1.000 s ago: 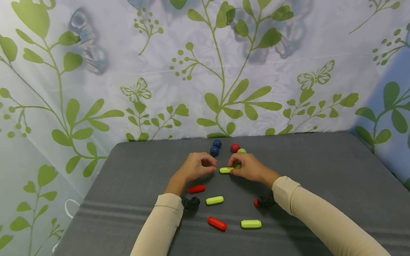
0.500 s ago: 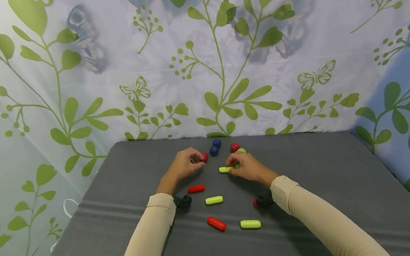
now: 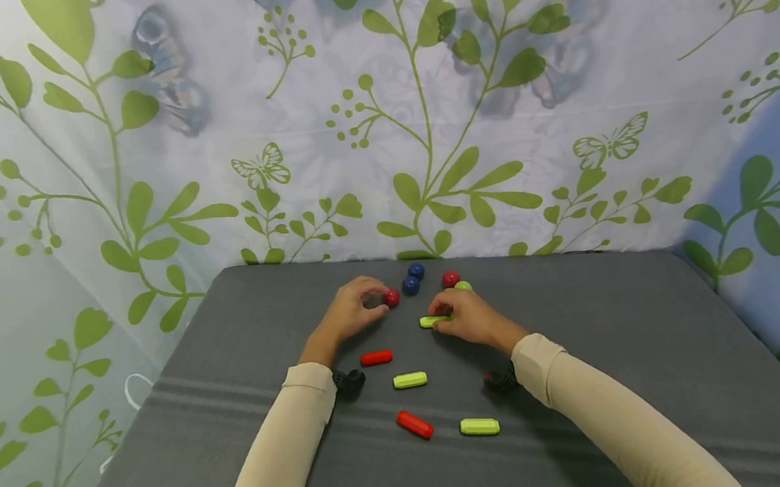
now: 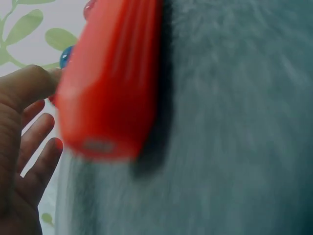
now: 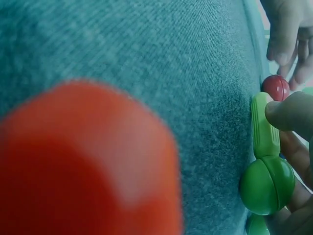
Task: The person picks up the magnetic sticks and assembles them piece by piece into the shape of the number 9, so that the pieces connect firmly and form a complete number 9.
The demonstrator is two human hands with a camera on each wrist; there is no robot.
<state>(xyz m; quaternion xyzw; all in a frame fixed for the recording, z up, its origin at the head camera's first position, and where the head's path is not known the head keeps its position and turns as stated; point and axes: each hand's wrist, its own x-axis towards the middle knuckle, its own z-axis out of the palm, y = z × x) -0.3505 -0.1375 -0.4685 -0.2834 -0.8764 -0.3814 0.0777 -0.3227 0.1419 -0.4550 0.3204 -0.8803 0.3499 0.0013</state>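
Observation:
My left hand [image 3: 350, 310] is beside a glossy red ball [image 3: 391, 297] on the grey table, its thumb and fingers spread apart. In the right wrist view the ball sits just at those fingertips, not gripped. My right hand [image 3: 466, 314] pinches a yellow-green grooved rod [image 5: 265, 125] between thumb and fingers. A green ball [image 5: 266, 187] touches the rod's near end, with the fingers behind it. Close to the left wrist camera lies a red rod [image 4: 110, 88]. Another red rod [image 5: 93, 166] fills the near part of the right wrist view.
Two blue balls [image 3: 411, 285] touch at the back, with a second red ball [image 3: 450, 278] and another green ball [image 3: 463, 286] to their right. Nearer lie two yellow-green rods [image 3: 480, 426] and a slanted red rod [image 3: 414, 424]. A patterned curtain [image 3: 378, 119] hangs behind the table [image 3: 616, 316].
The left hand has moved left, away from the rod, and the red ball has come into view at its fingertips; its fingers now stand off the ball. The right hand has stayed on the yellow-green rod.

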